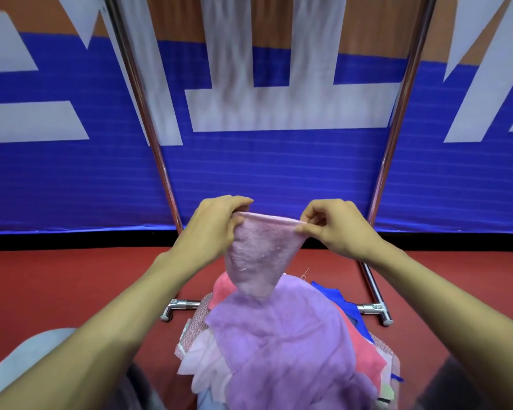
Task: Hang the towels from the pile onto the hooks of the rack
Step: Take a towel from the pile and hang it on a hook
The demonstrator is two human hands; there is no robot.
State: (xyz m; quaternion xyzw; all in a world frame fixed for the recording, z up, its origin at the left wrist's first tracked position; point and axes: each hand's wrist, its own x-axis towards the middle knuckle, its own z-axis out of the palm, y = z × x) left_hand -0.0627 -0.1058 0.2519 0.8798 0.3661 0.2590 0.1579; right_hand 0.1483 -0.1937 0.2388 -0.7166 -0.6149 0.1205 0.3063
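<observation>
A pale pink towel hangs stretched between my two hands above the pile. My left hand pinches its top left corner and my right hand pinches its top right edge. Its lower end touches the pile of towels below, where a large lilac towel lies on top with pink, white, patterned and blue ones under it. The chrome rack stands right behind, its two uprights rising at left and right; its hooks are out of view.
The rack's low crossbar and feet sit on the red floor just behind the pile. A blue, white and orange banner wall closes off the back. Something grey shows at the bottom left.
</observation>
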